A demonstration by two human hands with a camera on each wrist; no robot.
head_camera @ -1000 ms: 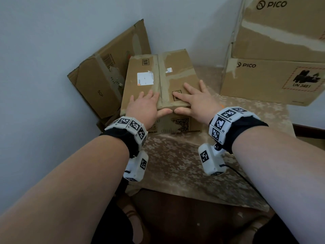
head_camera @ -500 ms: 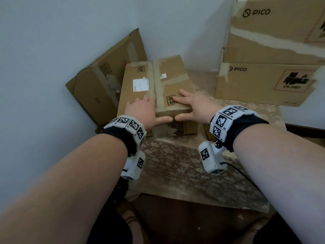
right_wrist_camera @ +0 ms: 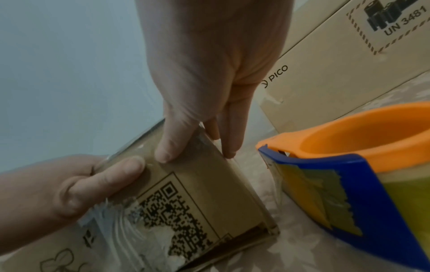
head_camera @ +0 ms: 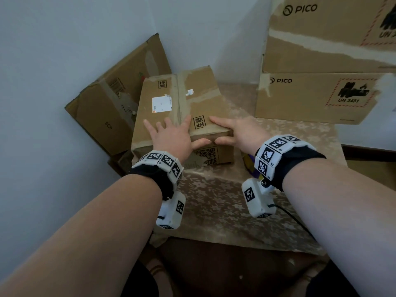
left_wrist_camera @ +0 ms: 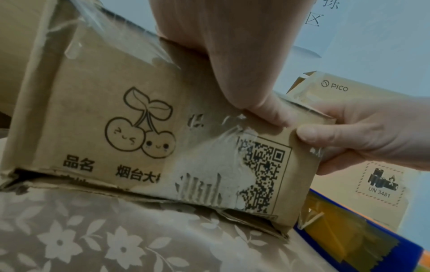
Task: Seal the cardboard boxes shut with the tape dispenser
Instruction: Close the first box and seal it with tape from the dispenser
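A worn brown cardboard box (head_camera: 171, 99) with a taped centre seam lies on the flowered table cover. My left hand (head_camera: 171, 136) lies flat on its top near the front edge, fingers straight, with the thumb down on the front face by the QR code (left_wrist_camera: 263, 165). At the near right corner my right hand (head_camera: 237, 131) has its index finger on the top and its thumb (right_wrist_camera: 165, 150) pressed on the front face. The orange and blue tape dispenser (right_wrist_camera: 349, 165) stands on the table just right of the box, under my right wrist, and neither hand holds it.
Two large PICO boxes (head_camera: 317, 97) are stacked at the back right. A flattened carton (head_camera: 111, 108) leans against the wall left of the box. The table cover (head_camera: 214, 202) ends at a front edge close to my body.
My right hand has slid from the middle of the box top to its near right corner. My left hand stays pressed on the top. The camera has shifted slightly.
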